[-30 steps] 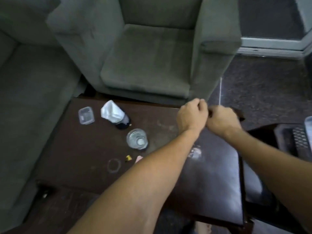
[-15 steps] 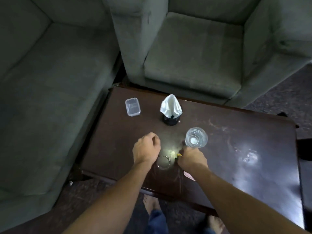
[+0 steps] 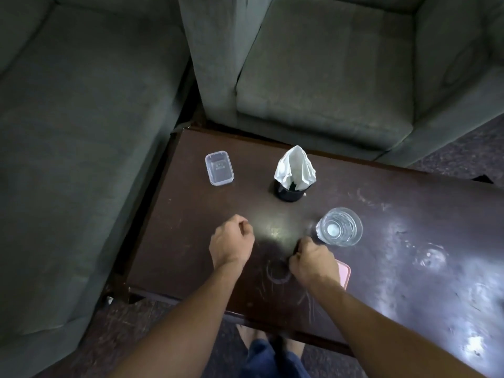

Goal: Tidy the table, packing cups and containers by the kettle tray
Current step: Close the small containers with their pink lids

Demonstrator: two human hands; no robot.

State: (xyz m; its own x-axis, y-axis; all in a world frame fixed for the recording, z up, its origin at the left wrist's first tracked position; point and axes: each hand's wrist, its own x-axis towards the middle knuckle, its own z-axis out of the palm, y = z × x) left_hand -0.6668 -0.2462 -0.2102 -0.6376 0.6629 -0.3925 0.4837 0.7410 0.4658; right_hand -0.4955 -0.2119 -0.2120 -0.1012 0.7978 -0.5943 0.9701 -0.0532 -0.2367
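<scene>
Though near, glass (image 3: 339, 227) beyond right hand (image 3: 313, 261)

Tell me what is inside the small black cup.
A crumpled white napkin fills the black cup and rises to a point above its rim. Whatever lies beneath the napkin is covered.

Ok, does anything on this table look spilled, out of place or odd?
Nothing is tipped or spilled. A crumpled white napkin is stuffed into the black cup, and a ring-shaped mark, pale scratches and smears mar the dark table.
</scene>
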